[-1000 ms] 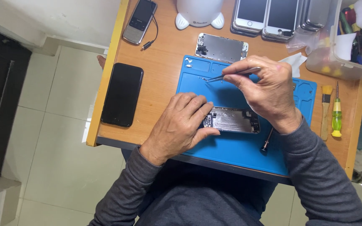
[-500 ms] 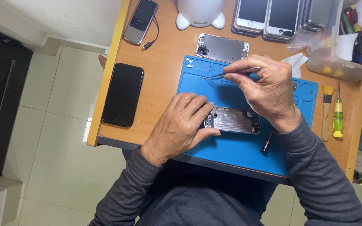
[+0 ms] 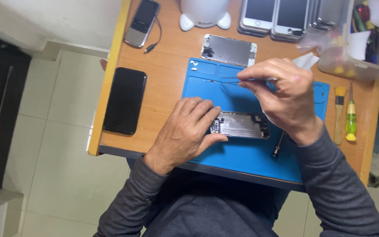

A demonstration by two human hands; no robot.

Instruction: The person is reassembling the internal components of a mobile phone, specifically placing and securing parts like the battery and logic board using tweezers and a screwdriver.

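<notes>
On an orange wooden surface [image 3: 167, 83], an opened grey phone chassis [image 3: 242, 125] lies on a blue rectangular silicone mat [image 3: 242, 153], screen removed; left hand [image 3: 187, 129] steadies it, right hand [image 3: 281, 94] pinching thin metal tweezers [image 3: 231, 80] above.

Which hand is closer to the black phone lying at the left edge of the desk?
The left hand: it rests just right of the black phone, on the opened phone. The right hand is farther right, holding tweezers.

Dark grey long sleeves [image 3: 330, 184] — bare hands
</notes>
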